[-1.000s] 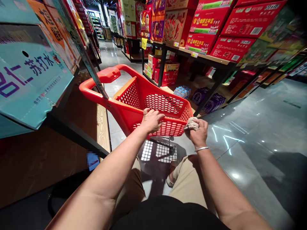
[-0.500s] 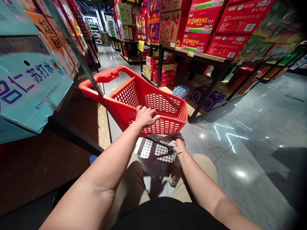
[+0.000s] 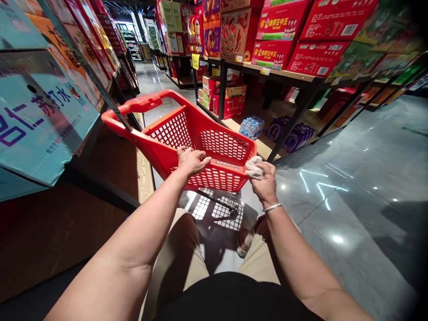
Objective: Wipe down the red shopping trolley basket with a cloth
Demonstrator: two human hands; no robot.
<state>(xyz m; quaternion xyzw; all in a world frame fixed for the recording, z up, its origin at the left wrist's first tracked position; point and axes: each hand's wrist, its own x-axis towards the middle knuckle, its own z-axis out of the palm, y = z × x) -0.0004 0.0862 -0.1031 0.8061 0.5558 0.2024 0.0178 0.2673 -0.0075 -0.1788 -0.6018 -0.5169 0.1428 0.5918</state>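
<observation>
the red shopping cart (image 3: 152, 147) stands in the aisle just ahead of the person's knees, between shelves on both sides. the left hand (image 3: 191, 161) lies over its near rim, fingers loosely spread rather than clenched; the right hand (image 3: 266, 182) is closed on a crumpled pale cloth (image 3: 254, 167) at the basket's front corner. the hands are well apart.

the likeliest trouble seems to be the cart rolling or swivelling: it is on wheels, the floor (image 3: 317, 240) looks smooth, and a light left-hand hold may not resist a hard push at the corner. it could then knock the black shelf leg (image 3: 296, 116) close by, or bump the shoe (image 3: 246, 240) below. the handle (image 3: 140, 105) passes behind a slanted metal post (image 3: 100, 91); i can't tell whether they touch, but a turn might make them scrape. loose cloth could also snag in the basket holes.
</observation>
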